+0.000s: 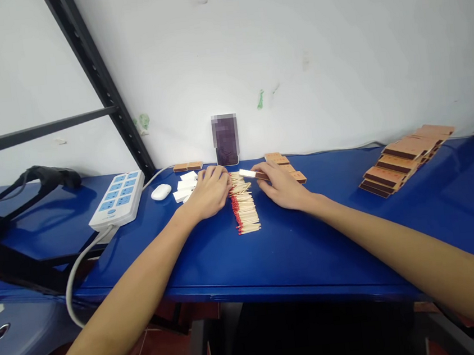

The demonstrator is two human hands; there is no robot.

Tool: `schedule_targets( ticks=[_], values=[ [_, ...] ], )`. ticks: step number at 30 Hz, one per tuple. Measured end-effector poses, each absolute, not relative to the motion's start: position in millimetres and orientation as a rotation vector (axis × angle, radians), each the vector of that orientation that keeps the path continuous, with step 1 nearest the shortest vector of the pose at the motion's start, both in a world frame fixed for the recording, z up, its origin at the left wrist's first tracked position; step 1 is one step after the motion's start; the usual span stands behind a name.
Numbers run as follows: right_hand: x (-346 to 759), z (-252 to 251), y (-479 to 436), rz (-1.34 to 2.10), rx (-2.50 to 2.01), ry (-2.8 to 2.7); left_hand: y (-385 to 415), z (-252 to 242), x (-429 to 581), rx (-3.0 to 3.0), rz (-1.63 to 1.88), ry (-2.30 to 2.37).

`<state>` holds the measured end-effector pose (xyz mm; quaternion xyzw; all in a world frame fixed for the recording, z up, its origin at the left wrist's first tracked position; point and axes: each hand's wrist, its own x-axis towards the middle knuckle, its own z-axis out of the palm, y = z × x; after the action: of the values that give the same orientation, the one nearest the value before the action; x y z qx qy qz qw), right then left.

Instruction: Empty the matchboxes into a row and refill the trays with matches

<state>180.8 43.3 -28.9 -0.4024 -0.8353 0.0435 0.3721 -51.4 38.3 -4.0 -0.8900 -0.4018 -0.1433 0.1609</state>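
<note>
A row of loose matches (246,210) with red heads lies on the blue table (295,250) between my hands. My left hand (211,191) is closed, its fingers curled down against the red-headed side at the far part of the row. Its fingertips are hidden, so I cannot tell what is between them. My right hand (280,184) grips a matchbox (262,175) whose white inner tray sticks out to the left over the matches. Several white trays (185,186) lie beside my left hand. Behind my right hand are brown matchboxes (284,164).
A fanned stack of matchboxes (406,154) stands at the right. On the left are a power strip (118,200), a white earbud case (161,192) and a black headset strap (46,178). A phone (225,139) leans on the wall, near two matchboxes (188,167).
</note>
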Motion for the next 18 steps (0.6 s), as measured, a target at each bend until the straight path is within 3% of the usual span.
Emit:
schedule_targets(
  ticks=[18],
  values=[
    [222.1, 2.1, 44.0, 0.231, -1.179, -1.654, 50.4, -2.6, -35.6, -2.643, -0.428, -1.157]
  ],
)
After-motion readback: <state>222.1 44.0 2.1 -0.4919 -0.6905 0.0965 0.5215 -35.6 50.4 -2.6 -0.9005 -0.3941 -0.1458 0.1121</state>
